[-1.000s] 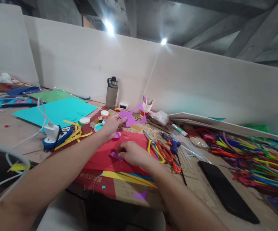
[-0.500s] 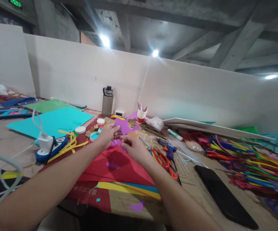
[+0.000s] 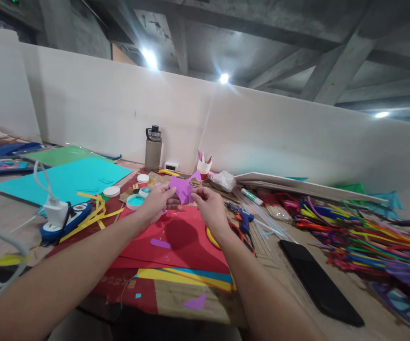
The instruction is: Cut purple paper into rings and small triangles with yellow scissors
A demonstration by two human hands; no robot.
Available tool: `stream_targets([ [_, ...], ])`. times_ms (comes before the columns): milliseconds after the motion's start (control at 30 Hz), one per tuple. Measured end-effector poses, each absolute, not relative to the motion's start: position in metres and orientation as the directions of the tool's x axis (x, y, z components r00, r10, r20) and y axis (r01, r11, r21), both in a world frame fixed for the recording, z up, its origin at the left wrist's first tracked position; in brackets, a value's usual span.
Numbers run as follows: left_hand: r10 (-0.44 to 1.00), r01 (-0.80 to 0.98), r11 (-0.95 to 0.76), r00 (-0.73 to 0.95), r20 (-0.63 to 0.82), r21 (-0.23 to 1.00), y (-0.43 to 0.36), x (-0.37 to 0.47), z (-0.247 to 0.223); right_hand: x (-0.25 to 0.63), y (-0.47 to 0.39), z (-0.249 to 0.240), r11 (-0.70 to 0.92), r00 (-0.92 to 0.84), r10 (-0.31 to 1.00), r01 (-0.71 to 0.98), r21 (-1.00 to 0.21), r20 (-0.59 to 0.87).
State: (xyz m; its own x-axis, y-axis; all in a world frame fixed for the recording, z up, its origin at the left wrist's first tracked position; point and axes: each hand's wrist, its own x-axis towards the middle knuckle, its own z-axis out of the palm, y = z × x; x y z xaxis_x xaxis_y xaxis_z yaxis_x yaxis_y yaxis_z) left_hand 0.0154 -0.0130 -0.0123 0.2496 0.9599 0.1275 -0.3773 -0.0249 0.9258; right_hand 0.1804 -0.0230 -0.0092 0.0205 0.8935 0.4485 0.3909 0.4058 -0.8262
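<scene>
My left hand [image 3: 157, 204] is closed on the left side of an irregular purple paper piece [image 3: 182, 187] with curved cut-outs. The fingers of my right hand [image 3: 210, 207] pinch its lower right edge. Both hands hold the piece above a stack of red sheets [image 3: 186, 241]. A narrow purple scrap [image 3: 160, 243] lies on the red stack. Just right of my right wrist, the orange-handled scissors [image 3: 236, 231] are partly hidden by the arm. A yellow ring-shaped handle [image 3: 212, 238] shows beside that wrist.
To the left lie yellow strips [image 3: 100, 213], a blue power strip [image 3: 68, 221] and a turquoise sheet [image 3: 66, 182]. A bottle [image 3: 153, 154] stands behind. Rightward are a blue glue gun [image 3: 244, 220], a black phone [image 3: 318, 279] and colourful pipe cleaners [image 3: 371, 237].
My right hand has moved up and right and now pinches the purple piece's edge. The piece has turned and sits lower. The camera view has shifted slightly.
</scene>
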Motion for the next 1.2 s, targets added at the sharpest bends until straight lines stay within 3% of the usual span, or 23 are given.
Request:
stream_targets([
  [367,0.976,-0.389,-0.002,0.2,0.086,0.921,-0.014,0.016,-0.012,0.179,-0.022,-0.01,0.375,0.111,0.898,0.318,-0.871,0.427],
  [533,0.971,-0.302,-0.068,0.201,0.133,0.951,-0.012,0.017,-0.019,0.181,-0.023,-0.009,0.396,0.085,0.884,0.385,-0.833,0.46],
  [967,0.947,-0.376,-0.039,0.281,0.154,0.926,-0.012,0.02,-0.024,0.179,-0.023,-0.014,0.41,0.034,0.89,0.378,-0.83,0.455],
  [1200,0.95,-0.256,-0.133,0.242,0.197,0.957,-0.01,0.02,-0.027,0.178,-0.025,-0.009,0.418,0.02,0.883,0.425,-0.803,0.47],
])
